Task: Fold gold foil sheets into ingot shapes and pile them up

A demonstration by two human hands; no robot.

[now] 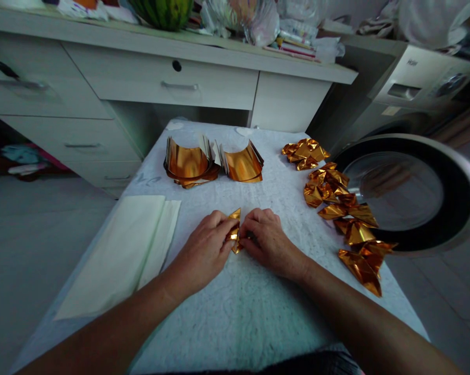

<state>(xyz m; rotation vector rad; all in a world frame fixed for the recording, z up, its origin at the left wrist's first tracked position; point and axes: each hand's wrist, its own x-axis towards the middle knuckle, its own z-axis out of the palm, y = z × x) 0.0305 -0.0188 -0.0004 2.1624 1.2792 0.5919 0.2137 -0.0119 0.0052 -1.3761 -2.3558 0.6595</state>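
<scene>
Between my two hands, over the middle of the cloth-covered table, is a small piece of folded gold foil paper [235,235] with a pointed top. My left hand [208,245] pinches its left side between thumb and fingers. On the other side, the curled fingers of my right hand [269,240] press against its right edge. Beyond my hands stand two stacks of curved gold foil sheets, a left stack [188,161] and a right stack [243,162]. Several folded gold foil pieces [356,229] lie in a row along the table's right side.
White paper sheets [113,255] lie on the table [235,323] to the left. Behind it is a drawer cabinet [172,67] with a watermelon [162,11] and plastic bags [258,21] on top. An open washing machine door [403,192] reaches beside the table's right edge.
</scene>
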